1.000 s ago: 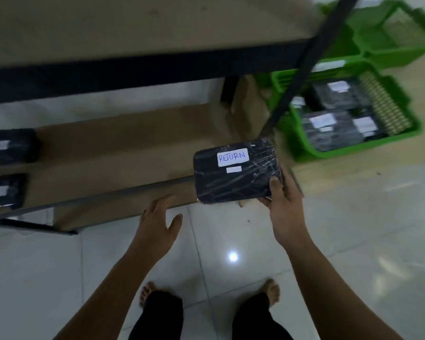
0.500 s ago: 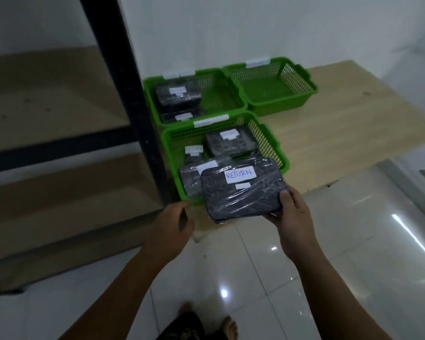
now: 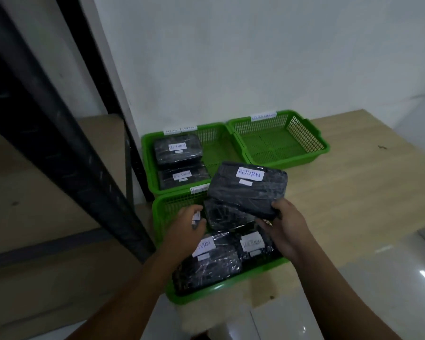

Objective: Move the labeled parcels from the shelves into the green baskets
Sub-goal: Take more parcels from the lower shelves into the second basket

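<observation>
- Black shelf post [image 3: 59,148]: runs on a diagonal from upper left to lower centre. Tan shelf boards [image 3: 35,192] behind it fill the left edge.
- Rear-left basket [image 3: 147,165]: green mesh, centre-left, against the wall. Two white rim tags [image 3: 179,130]; the left one seems to read "RETURN", the right one is too blurred to read.
- In it are two dark, film-wrapped parcels. The far parcel [image 3: 177,149] is labelled "RETURN". The label on the second parcel [image 3: 183,179] is blurred.
- Near basket [image 3: 168,212]: green, lower centre, directly in front of the rear-left one. Its rim tag [image 3: 198,189] is partly covered and unreadable.
- Left hand [image 3: 189,227]: over the near basket's left side, fingers loosely bent beside a small white label. Cannot tell whether it pinches anything.
- Front-left parcel [image 3: 206,263] and front-right parcel [image 3: 254,245] lie in the near basket, both labelled "RETURN". The middle parcel [image 3: 227,217] lies behind them with its label hidden.
- Held parcel [image 3: 248,190]: dark wrap, handwritten blue "RETURN" on a white label with a smaller blank sticker under it. It is tilted above the near basket's far right part.
- Right hand [image 3: 288,229]: grips the held parcel's near edge, thumb on top. The two hands are apart.
- Rear-right basket [image 3: 323,147]: green, touching the rear-left one. The writing on its rim tag [image 3: 263,115] is blurred.
- Wooden platform [image 3: 349,192]: pale wood grain, carries all three baskets.
- White wall [image 3: 255,57] behind; glossy white floor tiles [image 3: 390,278] at lower right.
</observation>
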